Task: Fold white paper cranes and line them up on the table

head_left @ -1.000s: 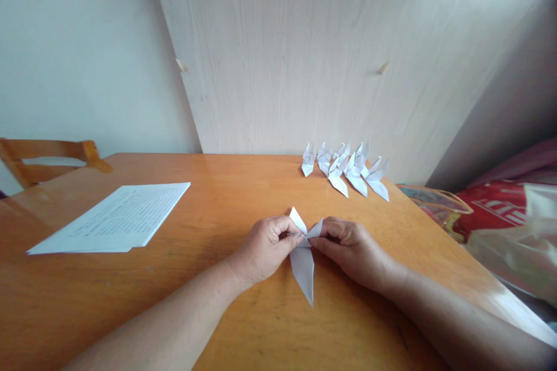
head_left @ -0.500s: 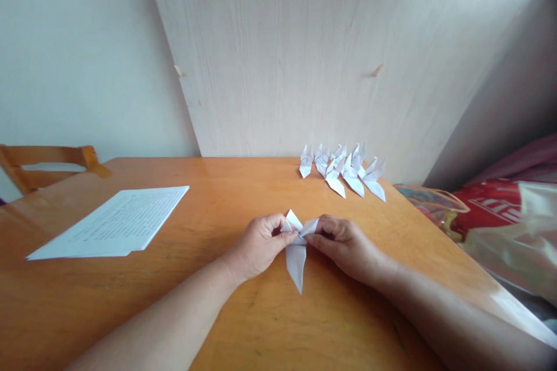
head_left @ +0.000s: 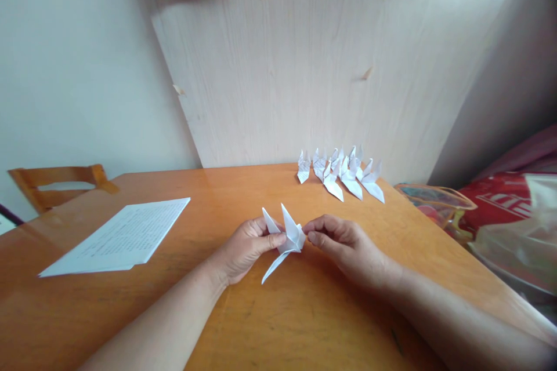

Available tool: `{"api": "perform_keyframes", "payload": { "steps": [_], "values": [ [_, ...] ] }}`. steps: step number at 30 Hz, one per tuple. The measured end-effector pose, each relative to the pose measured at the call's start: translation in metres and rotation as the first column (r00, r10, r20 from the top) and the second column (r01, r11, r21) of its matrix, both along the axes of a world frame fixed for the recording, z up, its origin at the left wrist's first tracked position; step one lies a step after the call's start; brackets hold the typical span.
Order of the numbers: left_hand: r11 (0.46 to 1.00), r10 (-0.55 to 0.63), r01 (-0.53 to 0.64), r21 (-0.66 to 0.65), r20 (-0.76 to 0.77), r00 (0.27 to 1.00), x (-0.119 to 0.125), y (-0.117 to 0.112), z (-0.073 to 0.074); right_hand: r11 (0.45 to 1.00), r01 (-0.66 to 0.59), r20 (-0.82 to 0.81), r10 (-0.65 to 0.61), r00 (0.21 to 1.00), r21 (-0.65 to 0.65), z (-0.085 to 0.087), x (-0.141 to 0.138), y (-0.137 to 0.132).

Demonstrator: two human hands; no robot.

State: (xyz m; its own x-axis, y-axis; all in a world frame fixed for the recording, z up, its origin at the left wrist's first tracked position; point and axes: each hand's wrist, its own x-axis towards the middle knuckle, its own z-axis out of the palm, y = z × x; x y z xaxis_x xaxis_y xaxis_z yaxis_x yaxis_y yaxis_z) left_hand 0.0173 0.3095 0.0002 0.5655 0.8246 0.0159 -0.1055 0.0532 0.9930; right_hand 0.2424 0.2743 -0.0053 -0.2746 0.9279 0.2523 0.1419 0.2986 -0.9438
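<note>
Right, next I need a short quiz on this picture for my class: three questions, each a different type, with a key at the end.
1. True or false: the thumb of the left hand lies on the folded paper.

2. Where are the printed sheets?
a) on a chair
b) on the left side of the table
c) on the floor

3. Fill in the missing word, left or right: the group of folded paper figures stands toward the table's far ____ corner.

Key: 1. True. 2. b. 3. right.
</note>
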Motion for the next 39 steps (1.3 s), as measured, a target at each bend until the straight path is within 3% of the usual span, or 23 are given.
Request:
{"api": "perform_keyframes", "payload": {
  "steps": [5, 10, 15, 23, 31, 39],
  "values": [
    [0.974, -0.142, 0.158, -0.164, 0.11, 0.984, -0.005, 0.001, 0.002, 1.0, -0.002, -0.017, 0.002, 1.0, 0.011, -0.001, -0.004, 0.0],
    [0.967, -0.152, 0.17, -0.19, 0.107, 0.983, -0.01, 0.006, -0.001, 0.999, -0.043, -0.114, 0.043, 0.993, -0.002, -0.002, -0.006, -0.001],
    [0.961, -0.197, 0.208, -0.181, 0.078, 0.977, -0.003, 0.0, 0.004, 0.991, -0.126, -0.122, 0.121, 0.985, -0.034, 0.003, -0.01, -0.006],
    [0.968, -0.156, 0.166, -0.186, 0.065, 0.986, 0.002, -0.004, 0.003, 0.996, -0.062, -0.048, 0.059, 0.997, -0.059, 0.006, -0.014, -0.007],
    [0.985, -0.07, 0.075, -0.156, 0.038, 0.997, -0.003, 0.001, -0.004, 0.999, -0.007, -0.061, 0.009, 0.998, 0.046, -0.003, -0.016, -0.004],
    [0.993, -0.02, 0.026, -0.114, 0.054, 0.998, 0.0, 0.0, -0.003, 0.944, 0.087, 0.109, -0.128, 0.986, 0.319, -0.005, -0.017, -0.007]
  ]
}}
